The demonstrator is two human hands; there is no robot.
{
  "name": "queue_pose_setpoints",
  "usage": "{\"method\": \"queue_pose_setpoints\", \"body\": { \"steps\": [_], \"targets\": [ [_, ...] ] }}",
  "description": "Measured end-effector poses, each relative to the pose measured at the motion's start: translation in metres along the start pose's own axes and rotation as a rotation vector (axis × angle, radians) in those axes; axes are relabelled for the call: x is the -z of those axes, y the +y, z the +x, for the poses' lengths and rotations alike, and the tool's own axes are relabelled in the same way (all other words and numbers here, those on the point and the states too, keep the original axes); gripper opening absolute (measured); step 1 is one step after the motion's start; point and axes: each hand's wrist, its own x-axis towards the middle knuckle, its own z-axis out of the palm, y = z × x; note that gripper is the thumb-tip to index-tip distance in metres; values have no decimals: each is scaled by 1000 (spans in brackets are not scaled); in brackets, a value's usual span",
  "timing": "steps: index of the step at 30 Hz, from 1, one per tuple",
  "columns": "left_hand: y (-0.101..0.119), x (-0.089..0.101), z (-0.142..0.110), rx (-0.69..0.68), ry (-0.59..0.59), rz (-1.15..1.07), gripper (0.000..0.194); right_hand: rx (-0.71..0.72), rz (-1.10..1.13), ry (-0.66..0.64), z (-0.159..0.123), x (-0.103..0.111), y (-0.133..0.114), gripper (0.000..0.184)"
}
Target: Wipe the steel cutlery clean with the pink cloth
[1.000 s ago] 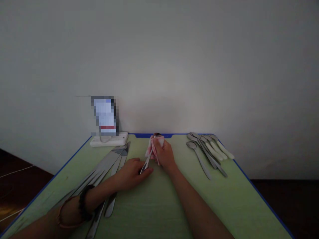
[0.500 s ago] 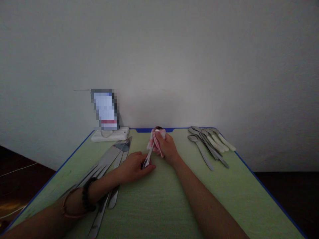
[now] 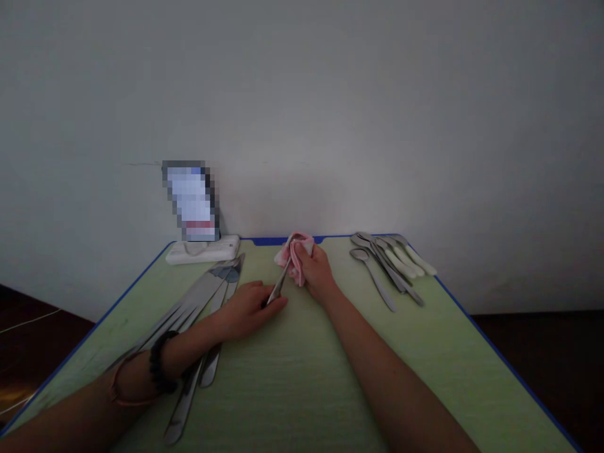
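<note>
Over the middle of the table I hold a metal spoon (image 3: 282,281), tilted away from me. My left hand (image 3: 250,308) is closed round its near, handle end. My right hand (image 3: 317,267) grips a pink and white cloth (image 3: 296,267), which wraps the spoon's far end and hides most of it. Under and beside my left forearm lies a fan of metal knives (image 3: 198,302), partly covered by the arm. Right of my right hand rests a separate metal spoon (image 3: 372,280), close to a pile of spoons (image 3: 384,261), several with white handles.
At the back left, a phone with a blurred screen (image 3: 192,201) leans on a white block (image 3: 205,250) against the wall (image 3: 302,113). The light green table (image 3: 283,390) has a blue edge. Pale cords lie on the dark floor to the left.
The cloth now folds over the spoon's far end, which showed above it before. My left hand has closed further round the handle. The whole view has shifted slightly.
</note>
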Motion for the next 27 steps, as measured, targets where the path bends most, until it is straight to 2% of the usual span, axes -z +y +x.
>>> {"method": "queue_pose_setpoints", "body": {
  "steps": [4,7,11,14,22,27],
  "targets": [
    [3,2,0,47,6,-76,42,43,146,69,0,-2,-3,32],
    [4,2,-1,56,-15,-87,46,1,229,66,2,-2,-6,31],
    [3,2,-2,8,-9,-20,43,-43,288,-21,5,-1,-5,33],
    [2,3,-4,-79,-40,-42,39,-45,317,-39,6,0,-3,36],
    [1,7,-8,-177,-79,-93,30,-94,362,-6,8,0,-2,28],
    [3,4,-6,-147,-88,14,37,-101,458,52,9,1,-5,24]
  ]
}}
